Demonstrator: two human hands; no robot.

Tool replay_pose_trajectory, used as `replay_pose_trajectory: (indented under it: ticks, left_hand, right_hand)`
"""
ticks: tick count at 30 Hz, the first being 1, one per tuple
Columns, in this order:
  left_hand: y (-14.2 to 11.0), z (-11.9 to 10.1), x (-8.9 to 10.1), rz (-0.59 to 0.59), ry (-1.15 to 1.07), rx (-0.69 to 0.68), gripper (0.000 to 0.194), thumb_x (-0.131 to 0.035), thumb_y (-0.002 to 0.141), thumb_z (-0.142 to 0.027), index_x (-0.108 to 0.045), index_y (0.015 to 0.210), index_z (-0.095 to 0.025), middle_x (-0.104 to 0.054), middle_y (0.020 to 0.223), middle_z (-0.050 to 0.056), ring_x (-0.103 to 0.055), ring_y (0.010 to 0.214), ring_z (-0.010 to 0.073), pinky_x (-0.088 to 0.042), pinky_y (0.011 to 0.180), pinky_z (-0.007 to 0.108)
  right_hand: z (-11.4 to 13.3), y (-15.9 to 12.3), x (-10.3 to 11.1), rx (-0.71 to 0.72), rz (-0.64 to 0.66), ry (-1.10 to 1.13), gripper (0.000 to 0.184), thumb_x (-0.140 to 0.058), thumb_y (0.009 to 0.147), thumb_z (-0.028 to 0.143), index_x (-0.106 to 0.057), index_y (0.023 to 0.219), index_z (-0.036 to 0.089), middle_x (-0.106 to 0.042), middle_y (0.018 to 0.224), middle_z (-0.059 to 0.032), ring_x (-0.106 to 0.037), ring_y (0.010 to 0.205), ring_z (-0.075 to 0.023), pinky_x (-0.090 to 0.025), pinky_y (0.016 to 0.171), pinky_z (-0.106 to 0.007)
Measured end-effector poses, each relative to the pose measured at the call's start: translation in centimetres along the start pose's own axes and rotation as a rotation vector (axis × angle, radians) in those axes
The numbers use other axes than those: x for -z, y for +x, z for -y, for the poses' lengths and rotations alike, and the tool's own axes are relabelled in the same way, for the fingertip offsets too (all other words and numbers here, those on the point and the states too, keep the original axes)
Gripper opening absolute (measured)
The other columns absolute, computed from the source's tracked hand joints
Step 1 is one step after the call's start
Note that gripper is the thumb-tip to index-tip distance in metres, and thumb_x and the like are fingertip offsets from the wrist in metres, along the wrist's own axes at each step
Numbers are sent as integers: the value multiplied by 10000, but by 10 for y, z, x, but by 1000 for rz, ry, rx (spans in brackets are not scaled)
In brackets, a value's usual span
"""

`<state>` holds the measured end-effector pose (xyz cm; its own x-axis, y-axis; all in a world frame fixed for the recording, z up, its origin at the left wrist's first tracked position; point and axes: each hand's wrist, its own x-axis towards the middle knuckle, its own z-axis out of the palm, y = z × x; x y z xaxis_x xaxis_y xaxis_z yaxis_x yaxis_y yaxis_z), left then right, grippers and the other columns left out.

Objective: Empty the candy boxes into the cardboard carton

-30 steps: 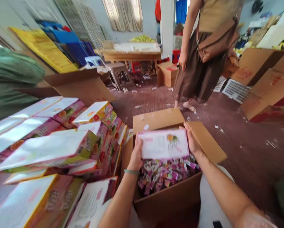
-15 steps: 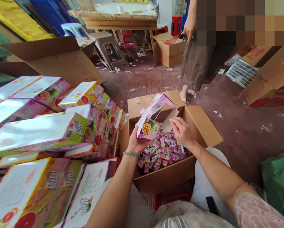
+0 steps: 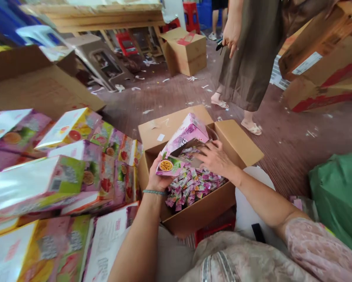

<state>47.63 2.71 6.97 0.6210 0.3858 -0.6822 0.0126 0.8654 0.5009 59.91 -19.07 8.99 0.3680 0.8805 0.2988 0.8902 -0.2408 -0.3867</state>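
My left hand [image 3: 157, 178] grips the near left end of a pink and white printed box [image 3: 182, 135] with a passion fruit picture. The box is tilted, its long side open, above an open brown carton [image 3: 196, 217]. Many small pink and purple sachets [image 3: 192, 188] lie loose in that carton. At the box's opening is my right hand [image 3: 220, 159], palm down with fingers stretched and apart, slightly blurred. Its fingertips hide part of the opening and flap, and whether they touch the flap I cannot tell.
Stacked fruit-printed boxes [image 3: 67, 176] rise on the left, before a large open carton [image 3: 46, 88]. Another person in a brown skirt [image 3: 246, 58] stands beyond the carton, holding a small dark object [image 3: 219, 46]. A green bag [image 3: 340, 196] is at right. Paper scraps litter the floor.
My right hand has gone from closed fingers at the flap to spread fingers over the opening. The printed box has turned and tilted. My view has shifted right; the other person has moved.
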Motion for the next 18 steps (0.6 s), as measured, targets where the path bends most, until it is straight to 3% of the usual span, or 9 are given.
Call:
replay_pose_trajectory:
  ticks: [4,6,7,8,11,14,18]
  left_hand:
    - [-11,0,-10,-81,154,25,375,-406,1082,-323,-741,1147,-166,-759,716,29,-687,591,191,-644,681,327]
    - [-15,0,-15,-131,238,16,403,-389,1075,-332,-748,1203,-201,-759,701,10,-692,620,196,-654,742,336]
    - [-17,1,-17,-138,288,17,413,-385,1070,-335,-758,1208,-223,-767,707,5,-726,700,210,-660,801,347]
    - [-20,3,-18,-125,338,22,422,-379,1065,-340,-770,1192,-246,-781,726,2,-763,837,231,-659,880,372]
    - [-31,10,-18,30,482,39,504,-304,1075,-418,-794,1072,-299,-826,843,20,-672,1342,284,-569,1119,519]
    - [-38,13,-10,152,618,76,581,-223,1071,-487,-777,987,-331,-829,862,69,-541,1504,294,-353,1265,651]
    - [-36,2,4,33,684,42,391,-378,1018,-466,-702,853,-323,-796,764,79,-447,1574,275,-219,1342,571]
  right_hand:
    - [11,-23,12,18,11,-51,441,-878,920,335,-704,1325,314,-723,1267,-61,-576,1266,-324,-274,1201,-558]
    - [17,-33,15,25,24,-102,318,-820,968,309,-711,1266,307,-715,1241,-46,-591,1227,-295,-320,1154,-506]
    - [20,-38,17,15,44,-154,176,-724,1030,260,-721,1203,293,-718,1198,-37,-606,1169,-269,-342,1115,-478]
    - [24,-44,20,-2,68,-214,150,-605,1083,204,-726,1136,275,-720,1148,-31,-616,1098,-245,-360,1069,-453]
    - [30,-68,36,-67,80,-350,398,-356,1131,136,-724,1023,241,-706,1038,-46,-596,959,-225,-380,945,-415]
    - [26,-106,71,-245,-79,-417,437,-319,1156,231,-729,1004,228,-676,970,-84,-570,960,-264,-383,904,-423]
    - [6,-191,135,-682,-314,-575,415,-390,1158,344,-725,976,182,-667,962,-128,-574,968,-290,-398,879,-407]
